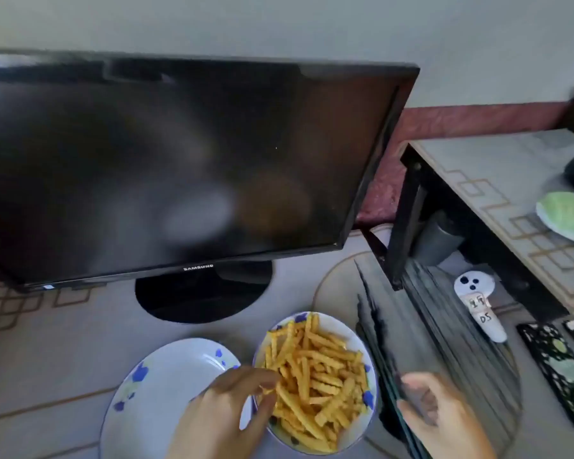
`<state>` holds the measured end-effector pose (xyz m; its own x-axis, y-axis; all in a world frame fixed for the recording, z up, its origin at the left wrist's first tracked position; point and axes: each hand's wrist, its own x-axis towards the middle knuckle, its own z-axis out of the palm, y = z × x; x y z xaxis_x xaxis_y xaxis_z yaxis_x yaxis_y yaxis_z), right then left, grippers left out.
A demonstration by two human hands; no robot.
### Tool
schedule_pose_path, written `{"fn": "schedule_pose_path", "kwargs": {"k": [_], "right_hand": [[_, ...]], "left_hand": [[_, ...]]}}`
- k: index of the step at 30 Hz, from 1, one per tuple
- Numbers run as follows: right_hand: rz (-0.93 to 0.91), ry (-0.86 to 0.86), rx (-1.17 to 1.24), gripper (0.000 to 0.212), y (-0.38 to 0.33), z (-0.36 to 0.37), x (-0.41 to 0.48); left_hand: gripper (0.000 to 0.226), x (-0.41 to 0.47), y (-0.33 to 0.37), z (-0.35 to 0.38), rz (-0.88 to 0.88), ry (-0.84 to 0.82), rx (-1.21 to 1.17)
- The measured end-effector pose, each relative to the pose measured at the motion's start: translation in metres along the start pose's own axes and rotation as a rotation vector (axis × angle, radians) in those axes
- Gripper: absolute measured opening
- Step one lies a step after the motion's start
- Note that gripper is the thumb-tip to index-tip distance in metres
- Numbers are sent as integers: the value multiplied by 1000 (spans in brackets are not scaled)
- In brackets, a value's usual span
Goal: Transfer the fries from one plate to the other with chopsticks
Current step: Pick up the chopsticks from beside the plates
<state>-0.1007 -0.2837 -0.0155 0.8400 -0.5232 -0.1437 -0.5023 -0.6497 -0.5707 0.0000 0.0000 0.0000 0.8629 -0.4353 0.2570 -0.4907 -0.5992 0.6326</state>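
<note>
A white plate with blue flowers (pixel 368 352) is heaped with golden fries (pixel 318 369). To its left lies a matching plate (pixel 153 392) with nothing on it. My left hand (pixel 226 405) reaches over the gap between the plates, and its thumb and forefinger pinch a fry at the left rim of the full plate. My right hand (pixel 441 415) is to the right of that plate and grips dark chopsticks (pixel 375 329). They are smeared by motion blur and point away from me, past the plate's right edge.
A black monitor (pixel 179 160) on a round stand (pixel 203 293) rises just behind the plates. At the right are a low black-legged table (pixel 497 193) carrying a green-and-white dish (pixel 567 217), a white controller (pixel 478 303) and a patterned phone case (pixel 560 369) on the carpet.
</note>
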Motion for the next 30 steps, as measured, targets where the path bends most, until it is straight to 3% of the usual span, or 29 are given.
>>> {"fn": "schedule_pose_path", "kwargs": {"k": [1, 4, 6, 12, 14, 18, 27, 30], "right_hand": [[-18, -17, -34, 75, 6, 3, 0], [93, -126, -122, 46, 10, 15, -1], [109, -187, -188, 44, 19, 30, 1], [-17, 42, -297, 22, 26, 46, -1], [-62, 81, -373, 20, 23, 44, -5], [-62, 27, -401, 43, 12, 41, -6], [-58, 14, -363, 33, 12, 42, -13], [-58, 18, -398, 14, 13, 49, -14]], "left_hand": [[23, 4, -1, 2, 29, -5, -10], [20, 17, 4, 6, 99, -11, -22], [21, 19, 5, 13, 153, -4, 13], [35, 1, 5, 32, 238, -26, 162], [28, -17, 10, 36, 234, -42, 166], [17, -48, 29, 38, 183, -44, 105], [19, -67, 53, 53, 142, -59, 119], [21, -67, 58, 58, 150, -55, 140]]}}
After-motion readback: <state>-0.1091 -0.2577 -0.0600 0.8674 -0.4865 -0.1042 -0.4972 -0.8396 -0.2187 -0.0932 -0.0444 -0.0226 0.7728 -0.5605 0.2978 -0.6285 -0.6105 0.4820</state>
